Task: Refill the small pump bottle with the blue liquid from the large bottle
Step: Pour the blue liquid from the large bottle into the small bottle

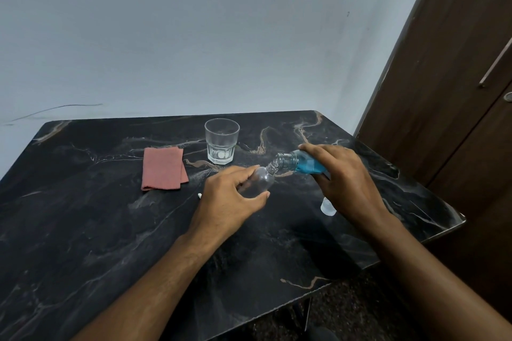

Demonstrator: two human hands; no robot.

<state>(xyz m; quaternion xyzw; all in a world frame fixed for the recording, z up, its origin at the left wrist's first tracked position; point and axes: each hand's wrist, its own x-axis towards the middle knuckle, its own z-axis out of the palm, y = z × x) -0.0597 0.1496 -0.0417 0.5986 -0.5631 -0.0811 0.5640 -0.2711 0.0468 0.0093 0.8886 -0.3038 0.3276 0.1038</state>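
Note:
My left hand (231, 198) grips the small clear bottle (260, 178), tilted with its open neck pointing up and right. My right hand (346, 177) holds the large bottle of blue liquid (302, 165) tipped almost on its side, its open mouth touching the small bottle's neck. The blue liquid sits in the lower part of the large bottle, short of the mouth. The small bottle looks empty. A small white tip (199, 195), perhaps part of the pump, shows left of my left hand; the rest is hidden.
A black marble-patterned table (97, 230) holds a clear drinking glass (221, 141) at the back and a folded pink cloth (163, 168) to its left. A clear cap (327, 206) stands under my right wrist. A brown wooden door (457, 91) stands right of the table.

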